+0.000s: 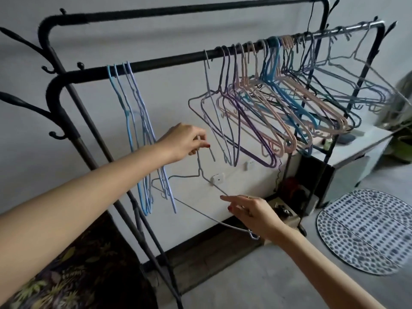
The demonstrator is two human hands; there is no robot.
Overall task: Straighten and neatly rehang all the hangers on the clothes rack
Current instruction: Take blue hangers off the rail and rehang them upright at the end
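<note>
The left hand (pixel 185 141) reaches in from the near left and pinches the hook and neck of a thin grey wire hanger (pixel 200 172) between thumb and fingertips, the other fingers curled loosely. The right hand (pixel 252 214) comes in from the near right, lower down; its index finger is stretched out toward the left along the hanger's sloping shoulder wire, and the thumb and remaining fingers close lightly round that wire near its lower right end. The hanger is off the rail, held tilted in the air between the two hands, in front of the black clothes rack (pixel 156 63) and below its near rail.

On that near rail, a small group of blue and lilac hangers (pixel 138 134) hangs toward the left, packed close together and seen almost edge-on. Farther right, past a bare stretch of rail, a large crowded bunch of hangers (pixel 278 103) in purple, pink, blue and grey hangs skewed and overlapping, fanning out to the right end of the rail. Behind the rack is a plain pale wall. On the grey floor at the right lies an oval patterned mat (pixel 365 233), and beyond it stands a low white cabinet (pixel 356 157).
</note>
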